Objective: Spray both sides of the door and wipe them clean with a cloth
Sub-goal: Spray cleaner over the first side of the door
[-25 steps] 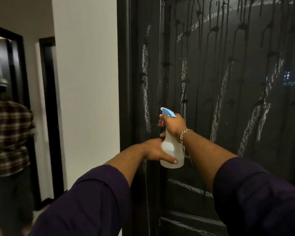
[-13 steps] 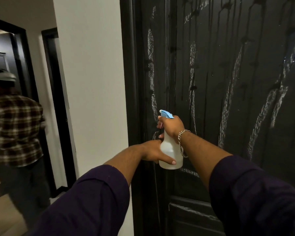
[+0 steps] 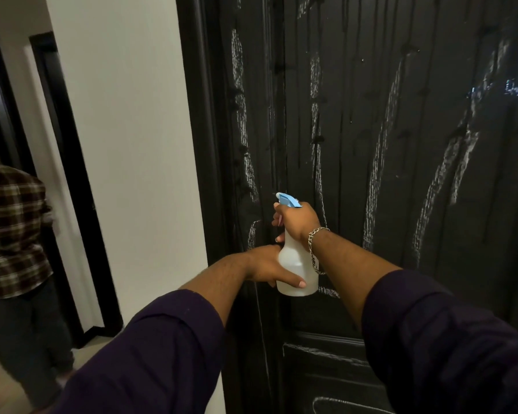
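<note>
Right hand (image 3: pixel 296 222) is wrapped round the neck of my white spray bottle (image 3: pixel 296 264), fingers curled by the blue trigger. Left hand (image 3: pixel 266 265) cups the bottle low down from nine o'clock, thumb lying across its front. I hold the bottle upright, close to the black door (image 3: pixel 386 130), which fills my view from twelve to three o'clock, wet with drips and pale streaks

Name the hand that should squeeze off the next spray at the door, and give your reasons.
Right. The right hand already grips the spray bottle at its neck under the blue trigger head, aimed at the door. The left hand only steadies the bottle's base.
</note>
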